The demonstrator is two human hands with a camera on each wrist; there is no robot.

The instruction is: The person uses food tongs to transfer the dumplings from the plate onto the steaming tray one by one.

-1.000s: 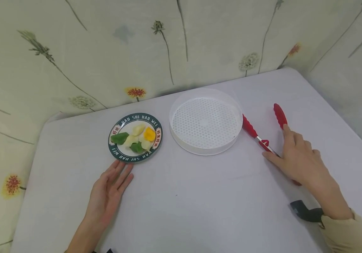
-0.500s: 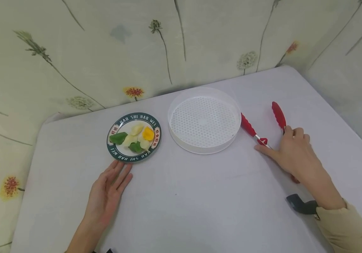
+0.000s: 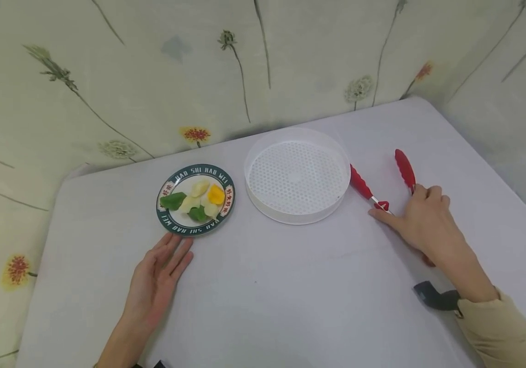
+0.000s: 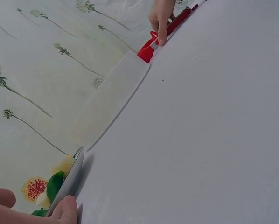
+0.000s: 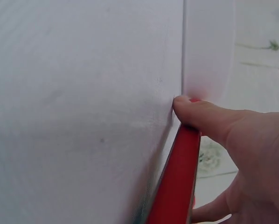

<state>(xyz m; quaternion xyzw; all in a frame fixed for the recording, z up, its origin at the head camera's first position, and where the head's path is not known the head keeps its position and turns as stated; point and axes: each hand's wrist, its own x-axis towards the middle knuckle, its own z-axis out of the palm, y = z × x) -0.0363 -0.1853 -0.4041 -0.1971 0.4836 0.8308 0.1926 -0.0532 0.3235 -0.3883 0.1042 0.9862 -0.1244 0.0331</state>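
Note:
A round plate with a dark green lettered rim lies left of centre in the head view. On it are several dumpling-shaped pieces in green, pale cream and yellow. My left hand lies palm up, its straight fingertips at the plate's near rim. In the left wrist view those fingertips meet the underside of the plate. At right, my right hand grips red-and-silver tongs from above, thumb on one arm and fingers on the other. The two red tips stand wide apart. My palm hides part of the handles.
Between plate and tongs sits a white round steamer tray with a perforated base; one tong tip overlaps its right edge. A white cloth covers the table. Behind it rises a flower-patterned backdrop. A dark wrist-camera mount juts from the right wrist.
The whole head view has shifted slightly. The right hand and tongs sit a touch closer to the left in it; the left hand, plate and tray keep their places.

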